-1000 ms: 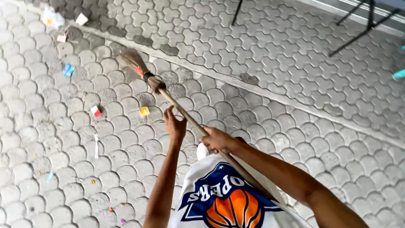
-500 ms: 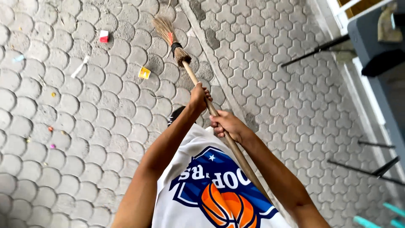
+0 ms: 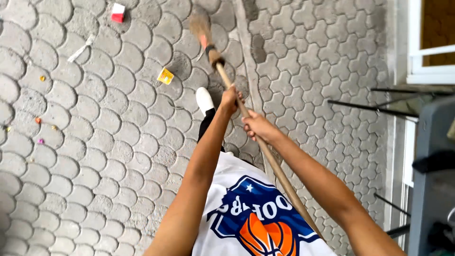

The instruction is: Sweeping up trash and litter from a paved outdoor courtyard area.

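I hold a broom with a long wooden handle (image 3: 275, 166) in both hands. My left hand (image 3: 230, 100) grips the handle higher up, nearer the straw head (image 3: 201, 26), which rests on the grey paving. My right hand (image 3: 257, 127) grips the handle just below it. A small yellow wrapper (image 3: 165, 76) lies on the stones left of the broom head. A red and white scrap (image 3: 117, 12) lies further off at the top. My white shoe (image 3: 204, 100) shows under my left arm.
Small bits of coloured litter (image 3: 39, 121) and a white paper strip (image 3: 79, 48) dot the paving (image 3: 95, 166) at left. A stone kerb line (image 3: 246, 57) runs past the broom. At right stand black metal legs (image 3: 369, 106), a grey seat (image 3: 433, 156) and a white-framed door (image 3: 417, 42).
The view has swung left to right across the paving. The broom head has swept closer to the kerb line, and the yellow wrapper now lies left of it. Both hands kept their grip.
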